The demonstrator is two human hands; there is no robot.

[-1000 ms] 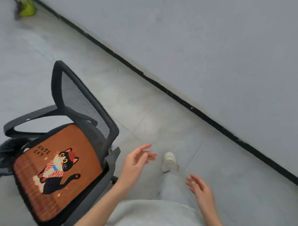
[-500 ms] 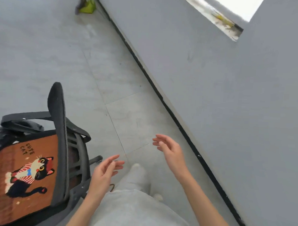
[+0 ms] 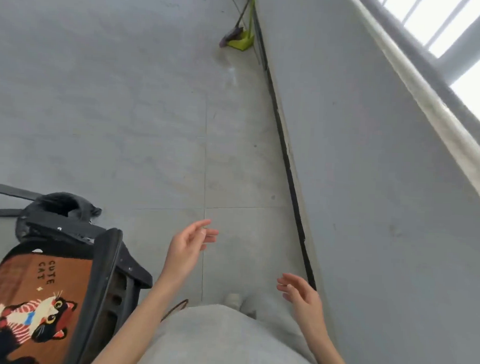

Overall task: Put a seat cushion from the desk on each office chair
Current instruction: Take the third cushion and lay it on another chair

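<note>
A black mesh office chair (image 3: 102, 280) stands at the lower left, seen from behind its backrest. An orange seat cushion (image 3: 33, 296) with a cartoon cat and the words "CUTE CAT" lies flat on its seat. My left hand (image 3: 186, 251) hovers in the air just right of the backrest, fingers relaxed, holding nothing. My right hand (image 3: 302, 297) hangs lower right near the wall, fingers loosely spread and empty. No desk or other cushion is in view.
A grey wall (image 3: 370, 187) with a black skirting strip runs along the right, with a window sill above it. A green dustpan and broom (image 3: 238, 38) lean against the wall far ahead. Grey tiled floor (image 3: 126, 108) stretches ahead.
The view has swung left along the wall, so the chair sits further down in the corner. My right hand has dropped lower and my left hand has risen slightly. Both stay empty.
</note>
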